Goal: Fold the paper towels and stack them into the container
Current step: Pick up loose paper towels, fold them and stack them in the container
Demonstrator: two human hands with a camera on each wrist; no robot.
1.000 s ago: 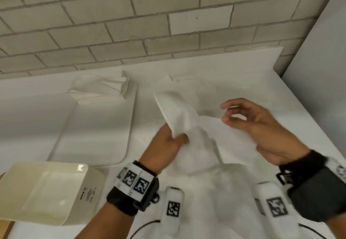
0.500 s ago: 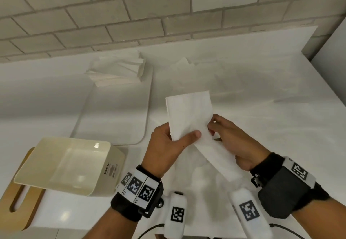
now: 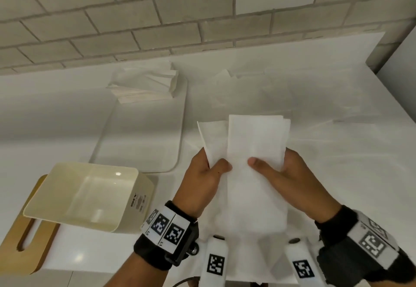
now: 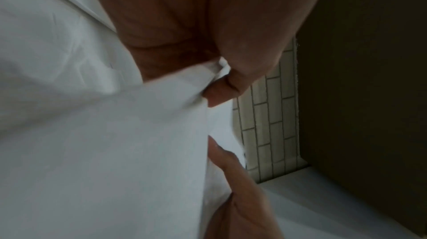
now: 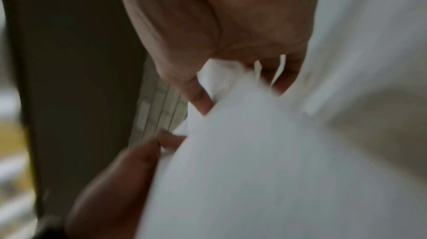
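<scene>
Head view shows both hands gripping one paper towel in the air above the counter, to the right of the cream container: the left hand pinches its left flap, the right hand clamps the right edge with the thumb on top. The towel is partly folded, a loose flap sticking out on the left. To fold it well, I judge the flap should be brought flush with the top layer, edges aligned and the crease pressed, before it goes into the container, which appears empty.
</scene>
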